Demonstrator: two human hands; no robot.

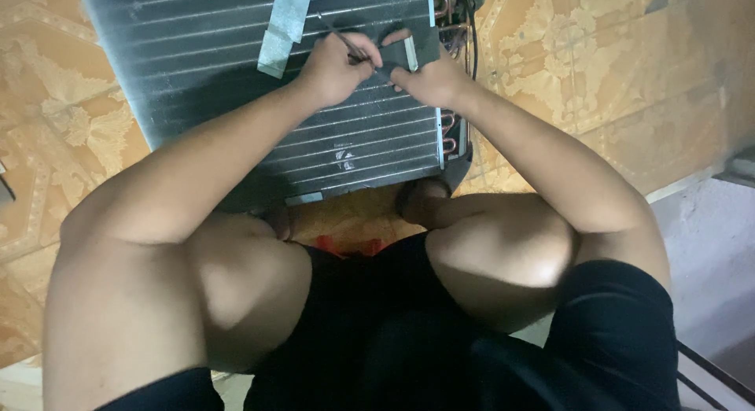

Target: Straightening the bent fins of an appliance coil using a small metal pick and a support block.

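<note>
Finned coil panel [259, 81] lies flat on the patterned tile floor [598, 73] in front of the squatting person's knees; left hand [338, 65] has its fingers closed around a thin metal tool [346, 43], tip angled at the dark patch [421, 45] near the panel's right edge; right hand [429, 79] presses there, fingers curled on the patch — steadying it. Work with light strokes along the fins, not across; keep clear of the copper bends [450, 128] — these probably dent easily.
</note>
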